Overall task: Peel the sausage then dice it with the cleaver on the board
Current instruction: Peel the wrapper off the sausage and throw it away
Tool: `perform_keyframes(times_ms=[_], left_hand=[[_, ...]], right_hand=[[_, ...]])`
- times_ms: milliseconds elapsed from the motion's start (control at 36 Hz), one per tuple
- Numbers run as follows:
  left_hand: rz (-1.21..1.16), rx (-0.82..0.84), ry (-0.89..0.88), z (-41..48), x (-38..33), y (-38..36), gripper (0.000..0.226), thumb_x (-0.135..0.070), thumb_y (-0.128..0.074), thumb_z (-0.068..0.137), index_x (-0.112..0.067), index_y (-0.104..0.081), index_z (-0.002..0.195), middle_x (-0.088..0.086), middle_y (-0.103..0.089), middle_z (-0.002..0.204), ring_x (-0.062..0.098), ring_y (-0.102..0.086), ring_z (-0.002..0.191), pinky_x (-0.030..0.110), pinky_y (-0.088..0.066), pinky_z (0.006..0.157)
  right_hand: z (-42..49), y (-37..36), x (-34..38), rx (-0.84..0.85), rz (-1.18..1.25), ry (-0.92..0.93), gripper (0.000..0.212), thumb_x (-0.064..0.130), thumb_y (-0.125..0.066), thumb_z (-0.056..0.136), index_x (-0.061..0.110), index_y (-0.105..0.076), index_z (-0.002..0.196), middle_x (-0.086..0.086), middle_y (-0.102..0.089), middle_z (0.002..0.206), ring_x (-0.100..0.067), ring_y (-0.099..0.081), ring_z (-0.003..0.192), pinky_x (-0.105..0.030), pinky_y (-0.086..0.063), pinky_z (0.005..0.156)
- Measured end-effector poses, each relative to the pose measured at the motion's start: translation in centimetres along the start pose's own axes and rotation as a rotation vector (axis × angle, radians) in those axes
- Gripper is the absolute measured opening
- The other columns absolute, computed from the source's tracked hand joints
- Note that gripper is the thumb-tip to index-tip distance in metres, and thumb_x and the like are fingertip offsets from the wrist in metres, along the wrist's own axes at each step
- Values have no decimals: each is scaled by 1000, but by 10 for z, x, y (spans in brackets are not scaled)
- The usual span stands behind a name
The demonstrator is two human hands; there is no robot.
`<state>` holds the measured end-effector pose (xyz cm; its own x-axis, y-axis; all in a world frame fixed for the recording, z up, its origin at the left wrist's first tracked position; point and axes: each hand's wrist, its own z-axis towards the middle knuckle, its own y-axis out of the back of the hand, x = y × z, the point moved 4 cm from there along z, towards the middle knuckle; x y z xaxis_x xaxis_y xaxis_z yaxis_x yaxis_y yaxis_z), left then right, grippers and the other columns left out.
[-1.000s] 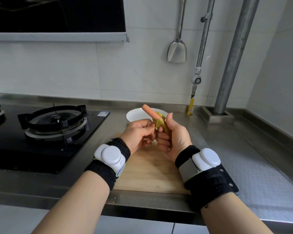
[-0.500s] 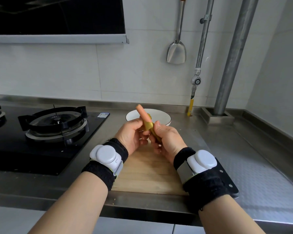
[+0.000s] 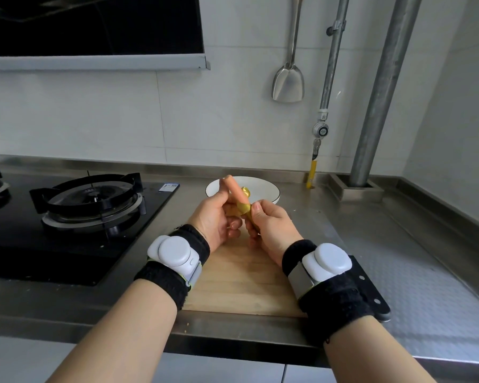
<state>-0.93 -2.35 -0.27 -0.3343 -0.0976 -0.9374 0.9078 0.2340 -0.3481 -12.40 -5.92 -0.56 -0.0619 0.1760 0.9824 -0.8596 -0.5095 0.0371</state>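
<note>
Above the board's point(image 3: 241, 283) far edge, hands close together: left point(image 3: 213, 219) grips the sausage point(image 3: 231, 186), right point(image 3: 274, 230) pinches its gold casing point(image 3: 244, 208).

Salmon-pink tube-shaped sausage point(image 3: 231, 186); shiny gold plastic casing point(image 3: 244, 209); round white ceramic plate point(image 3: 266, 189) with thin dark rim line; pale tan wooden cutting board point(image 3: 241, 280), faint straight grain stripes. Black-handled cleaver point(image 3: 371, 289), silver rivet dots; grey steel counter point(image 3: 432, 272), fine embossed dot pattern at right; glossy black glass hob point(image 3: 53, 261); black fabric wristbands point(image 3: 163, 283) carrying white pods; white tiled wall point(image 3: 233, 120).
</note>
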Motion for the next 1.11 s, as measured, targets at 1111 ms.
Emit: perform_keyframes(times_ms=[1111], left_hand=[[99, -102, -76, 2, 5, 0, 43, -45, -47, 99, -4, -58, 98, 11, -57, 71, 23, -53, 51, 27, -42, 46]], right_hand=[[-2, 5, 10, 19, 332, 90, 15, -8, -58, 91, 5, -50, 91, -14, -56, 80, -22, -56, 65, -30, -47, 60]])
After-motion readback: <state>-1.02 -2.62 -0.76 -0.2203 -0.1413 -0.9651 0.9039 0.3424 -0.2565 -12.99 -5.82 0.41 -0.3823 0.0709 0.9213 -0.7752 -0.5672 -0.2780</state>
